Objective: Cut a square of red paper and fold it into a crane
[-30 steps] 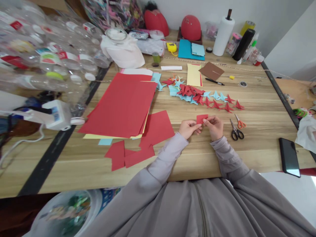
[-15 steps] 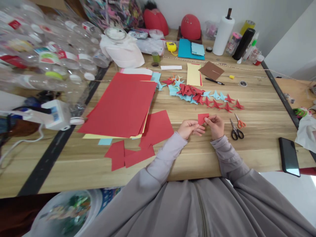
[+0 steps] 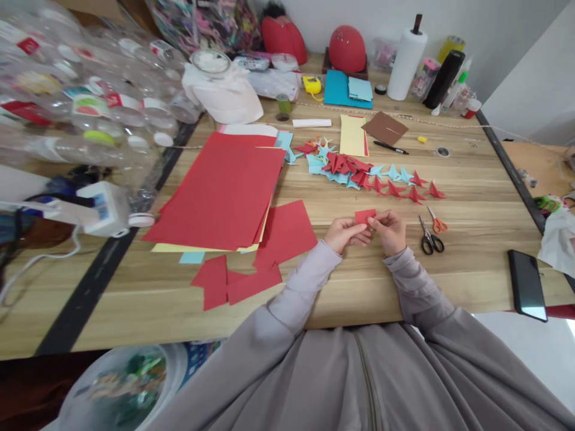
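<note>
Between my hands is a small folded piece of red paper [image 3: 365, 215], raised over the wooden table. My left hand [image 3: 345, 234] pinches its lower left edge with the thumb on top. The thumb and fingers of my right hand [image 3: 390, 231] grip its right edge. Beyond the hands lie several folded red paper cranes [image 3: 394, 190] and light blue ones [image 3: 393, 173]. To the left of my left hand rests a large red sheet [image 3: 290, 232] with cut red pieces [image 3: 254, 285] near it.
A stack of large red sheets [image 3: 220, 191] covers the table's left part. Black scissors [image 3: 432, 242] and orange scissors [image 3: 438, 223] lie right of my right hand, a phone [image 3: 526, 285] farther right. Plastic bottles [image 3: 112, 102] crowd the far left. A black pen [image 3: 390, 147] lies behind the cranes.
The small red paper has shifted slightly left and looks lower and flatter. My right hand has moved a little left with it, and my left thumb reaches further over the paper's edge.
</note>
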Demonstrator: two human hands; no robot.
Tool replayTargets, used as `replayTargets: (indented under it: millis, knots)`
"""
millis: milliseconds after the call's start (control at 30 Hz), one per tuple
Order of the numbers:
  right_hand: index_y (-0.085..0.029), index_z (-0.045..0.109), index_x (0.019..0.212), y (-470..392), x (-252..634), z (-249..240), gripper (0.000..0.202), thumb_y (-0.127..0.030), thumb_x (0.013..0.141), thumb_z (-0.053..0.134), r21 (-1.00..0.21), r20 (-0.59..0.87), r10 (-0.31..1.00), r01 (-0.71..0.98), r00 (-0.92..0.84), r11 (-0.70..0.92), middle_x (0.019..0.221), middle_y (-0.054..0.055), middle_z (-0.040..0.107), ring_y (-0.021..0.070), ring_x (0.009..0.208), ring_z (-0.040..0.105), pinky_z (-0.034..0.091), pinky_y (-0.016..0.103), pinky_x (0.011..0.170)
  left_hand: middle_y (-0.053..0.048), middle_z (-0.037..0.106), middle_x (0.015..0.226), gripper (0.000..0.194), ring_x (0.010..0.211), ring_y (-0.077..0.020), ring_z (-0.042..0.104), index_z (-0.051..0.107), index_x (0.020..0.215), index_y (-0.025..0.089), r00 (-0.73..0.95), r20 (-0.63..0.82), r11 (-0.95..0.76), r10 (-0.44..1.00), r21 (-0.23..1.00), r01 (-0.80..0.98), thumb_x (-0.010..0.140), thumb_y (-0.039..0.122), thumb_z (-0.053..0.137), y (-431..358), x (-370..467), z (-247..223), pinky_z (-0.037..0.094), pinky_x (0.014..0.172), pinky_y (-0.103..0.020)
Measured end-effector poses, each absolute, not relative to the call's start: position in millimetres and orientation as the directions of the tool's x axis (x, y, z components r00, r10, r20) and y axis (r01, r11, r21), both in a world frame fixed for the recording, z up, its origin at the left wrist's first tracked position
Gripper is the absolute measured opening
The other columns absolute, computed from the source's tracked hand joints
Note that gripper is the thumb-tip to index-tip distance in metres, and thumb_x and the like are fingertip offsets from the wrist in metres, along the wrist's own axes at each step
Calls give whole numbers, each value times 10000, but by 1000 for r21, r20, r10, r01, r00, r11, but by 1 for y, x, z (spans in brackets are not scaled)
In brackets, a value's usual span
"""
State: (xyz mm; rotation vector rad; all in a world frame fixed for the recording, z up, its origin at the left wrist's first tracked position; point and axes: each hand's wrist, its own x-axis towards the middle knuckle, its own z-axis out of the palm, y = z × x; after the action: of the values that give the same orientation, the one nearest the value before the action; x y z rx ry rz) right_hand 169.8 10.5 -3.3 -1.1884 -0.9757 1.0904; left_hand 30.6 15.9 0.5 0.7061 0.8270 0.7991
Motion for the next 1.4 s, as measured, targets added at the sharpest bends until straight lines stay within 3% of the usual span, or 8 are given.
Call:
replayTargets:
  millis: [233, 467, 800, 1200, 1400]
  knots:
    - [-191, 536, 600, 8, 167, -3, 323, -381, 553, 793, -990, 1, 987, -138, 162, 23, 484, -51, 577, 95, 444, 528, 448, 249, 471, -77, 680, 606, 267, 503, -151, 639, 653, 714, 70, 379, -335, 446, 862, 858, -254, 643, 310, 749, 12, 36, 0, 524, 476, -249]
    - [-211, 513, 720, 11, 170, -6, 342, -498, 659, 688, -981, -40, 982, -196, 184, -4, 504, -67, 576, 99, 432, 533, 441, 238, 467, -55, 659, 565, 258, 461, -143, 622, 616, 697, 77, 347, -361, 458, 866, 851, -259, 651, 294, 747, 13, 37, 0, 508, 445, -240]
    - [-190, 446, 560, 6, 164, -9, 400, -482, 665, 698, -999, 22, 1000, -49, 16, 23, 420, -79, 454, 52, 386, 379, 292, 204, 394, -49, 656, 551, 365, 427, -125, 595, 630, 724, 74, 326, -341, 431, 882, 864, -262, 584, 375, 784, 11, 35, 1, 484, 412, -225]
    - [-194, 454, 491, 4, 163, -2, 466, -573, 714, 607, -1000, 21, 995, 7, 94, 20, 410, -49, 483, 65, 380, 406, 334, 217, 399, -53, 654, 561, 337, 434, -127, 592, 617, 655, 92, 331, -317, 408, 889, 877, -256, 565, 373, 779, 10, 36, 1, 481, 422, -238]
    - [-193, 460, 496, 4, 163, -5, 475, -592, 715, 597, -998, -23, 997, -66, 76, -18, 400, -47, 487, 65, 357, 398, 328, 220, 381, -41, 649, 555, 401, 419, -116, 579, 629, 678, 91, 380, -287, 419, 880, 845, -333, 511, 414, 799, 10, 35, 2, 453, 398, -218]
